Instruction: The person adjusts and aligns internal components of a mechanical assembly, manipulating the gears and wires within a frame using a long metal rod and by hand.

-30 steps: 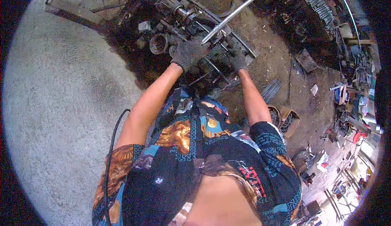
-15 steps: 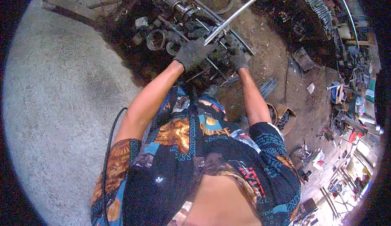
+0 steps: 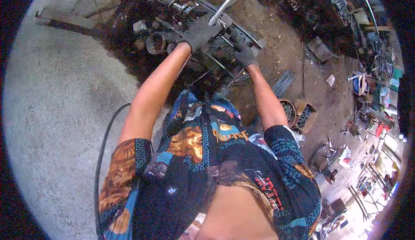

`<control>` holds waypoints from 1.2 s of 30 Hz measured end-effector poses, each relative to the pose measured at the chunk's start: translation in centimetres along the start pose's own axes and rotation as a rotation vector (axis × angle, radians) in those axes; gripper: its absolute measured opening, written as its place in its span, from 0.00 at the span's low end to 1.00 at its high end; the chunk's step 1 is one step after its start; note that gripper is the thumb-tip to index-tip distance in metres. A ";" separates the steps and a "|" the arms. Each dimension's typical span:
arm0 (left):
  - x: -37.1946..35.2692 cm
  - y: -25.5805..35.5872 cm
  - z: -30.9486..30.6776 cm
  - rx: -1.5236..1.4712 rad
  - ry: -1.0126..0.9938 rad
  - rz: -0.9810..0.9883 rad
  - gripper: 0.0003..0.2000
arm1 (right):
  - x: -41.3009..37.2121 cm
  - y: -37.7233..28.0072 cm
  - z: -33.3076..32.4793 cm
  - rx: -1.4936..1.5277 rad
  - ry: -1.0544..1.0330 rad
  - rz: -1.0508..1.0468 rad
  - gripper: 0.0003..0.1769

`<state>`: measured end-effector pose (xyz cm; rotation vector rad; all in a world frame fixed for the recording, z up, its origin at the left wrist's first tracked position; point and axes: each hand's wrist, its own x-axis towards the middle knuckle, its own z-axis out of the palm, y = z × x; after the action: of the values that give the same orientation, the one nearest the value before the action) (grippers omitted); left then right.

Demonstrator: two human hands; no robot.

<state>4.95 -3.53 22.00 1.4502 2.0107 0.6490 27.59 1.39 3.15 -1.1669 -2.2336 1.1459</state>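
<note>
My left hand point(image 3: 199, 35), in a dark grey work glove, is closed around the lower end of a shiny metal lever bar point(image 3: 229, 2). The bar slants up and to the right, out of the top of the view. My right hand point(image 3: 245, 55), also gloved, has its fingers closed at the end of a thin metal rod point(image 3: 227, 40). Both hands are over a dark, greasy machine point(image 3: 173, 0) with long rails and a cylindrical head. The palms and much of the grip are hidden.
A round tin point(image 3: 155, 44) stands left of the machine. Bundled thin rods point(image 3: 283, 82) lie on the dirt floor at the right, near a cardboard box point(image 3: 306, 117) of metal pieces. A black cable point(image 3: 103, 153) runs along the left. Cluttered tools line the far right.
The lever bar has swung up and left, and my left hand has moved forward with its lower end. My right hand has shifted slightly left. The camera view has moved a little.
</note>
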 end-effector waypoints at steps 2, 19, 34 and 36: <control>1.8 -1.3 1.7 0.034 -0.023 0.011 0.33 | 0.7 0.1 0.0 -0.039 0.022 -0.066 0.20; 1.3 1.8 3.9 0.167 -0.105 -0.056 0.34 | -0.3 1.9 -1.9 -0.240 -0.093 -0.026 0.19; -0.6 2.4 2.9 0.049 -0.037 0.028 0.28 | -1.6 2.1 -1.2 -0.181 0.122 -0.004 0.18; -1.9 3.0 2.3 0.000 -0.022 0.039 0.27 | -1.3 1.5 -1.4 -0.229 0.098 -0.034 0.19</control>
<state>9.03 -4.35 22.73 1.4935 1.9703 0.6470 30.02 1.51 2.86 -1.2378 -2.3448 0.8176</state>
